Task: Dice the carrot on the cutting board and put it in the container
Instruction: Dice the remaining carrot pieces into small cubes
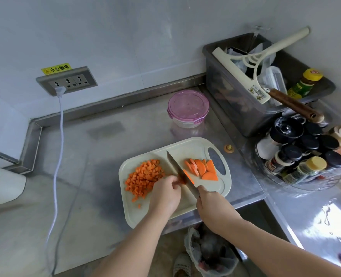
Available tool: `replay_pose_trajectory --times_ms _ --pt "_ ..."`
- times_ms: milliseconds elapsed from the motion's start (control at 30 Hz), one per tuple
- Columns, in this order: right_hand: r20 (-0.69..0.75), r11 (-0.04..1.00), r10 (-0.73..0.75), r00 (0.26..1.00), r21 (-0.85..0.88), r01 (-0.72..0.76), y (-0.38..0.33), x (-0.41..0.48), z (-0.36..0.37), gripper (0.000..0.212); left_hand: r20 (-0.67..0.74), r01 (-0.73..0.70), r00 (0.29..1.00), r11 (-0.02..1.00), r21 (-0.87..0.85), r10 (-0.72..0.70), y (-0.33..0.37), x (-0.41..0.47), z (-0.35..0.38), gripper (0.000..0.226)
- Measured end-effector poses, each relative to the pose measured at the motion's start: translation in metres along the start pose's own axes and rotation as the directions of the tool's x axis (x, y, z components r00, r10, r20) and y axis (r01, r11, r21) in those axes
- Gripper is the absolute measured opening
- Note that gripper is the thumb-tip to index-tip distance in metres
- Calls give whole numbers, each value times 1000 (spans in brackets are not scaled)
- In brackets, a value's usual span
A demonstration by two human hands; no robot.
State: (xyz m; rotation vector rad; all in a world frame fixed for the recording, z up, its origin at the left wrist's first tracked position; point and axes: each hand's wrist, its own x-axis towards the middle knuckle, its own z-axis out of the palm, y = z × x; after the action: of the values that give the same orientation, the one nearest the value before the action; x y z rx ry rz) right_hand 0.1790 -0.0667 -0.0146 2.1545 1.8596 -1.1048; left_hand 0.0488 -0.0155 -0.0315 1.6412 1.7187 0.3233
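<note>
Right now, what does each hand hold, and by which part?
The right hand grips the kitchen knife by its handle. The left hand pinches a carrot piece by its end, beside the blade, on the cutting board.

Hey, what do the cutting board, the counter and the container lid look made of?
Cutting board: probably matte cream plastic, given its moulded handle hole. Counter: brushed stainless steel, by its grey sheen. Lid: translucent pink plastic, with clip tabs.
</note>
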Motion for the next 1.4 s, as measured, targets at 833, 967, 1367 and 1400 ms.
replay_pose_trajectory --times_ms 833,967,1367,1400 --pt "-209 984 71 975 176 -33 35 -5 -41 18 559 -688 700 210 695 444 24 58 -17 34" --pt "-198 984 1 980 175 34 33 -8 -37 14 456 -608 781 353 711 428 12 43 -14 38" --pt "-225 955 -187 956 -271 123 32 -3 -2 35 -28 -288 935 805 519 353 -33 -1 -8 34" --pt "-259 929 -250 933 -336 156 35 -5 -4 36 -98 -267 935 858 440 341 -39 -4 -13 28"
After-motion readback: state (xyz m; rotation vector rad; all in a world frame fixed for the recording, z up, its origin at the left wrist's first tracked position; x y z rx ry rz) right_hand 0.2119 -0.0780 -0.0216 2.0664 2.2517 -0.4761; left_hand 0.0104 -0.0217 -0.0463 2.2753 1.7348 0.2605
